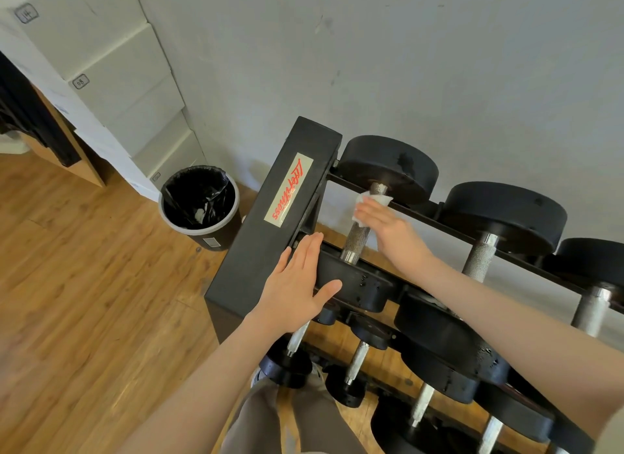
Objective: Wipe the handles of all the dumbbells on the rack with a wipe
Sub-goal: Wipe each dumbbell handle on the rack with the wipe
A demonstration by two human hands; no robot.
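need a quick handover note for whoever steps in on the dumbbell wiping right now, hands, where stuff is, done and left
Left hand: open, fingers straight, resting on the near head of the top row's end dumbbell, steadying it.
Right hand: presses the white wipe against the far end of that dumbbell's handle.
Rack stands by the wall; bin beside it on the floor.
Done: cannot tell from this view; this first handle is mid-wipe at most.
Left: the rest of this handle, then the other top-row handles and the lower-row ones.
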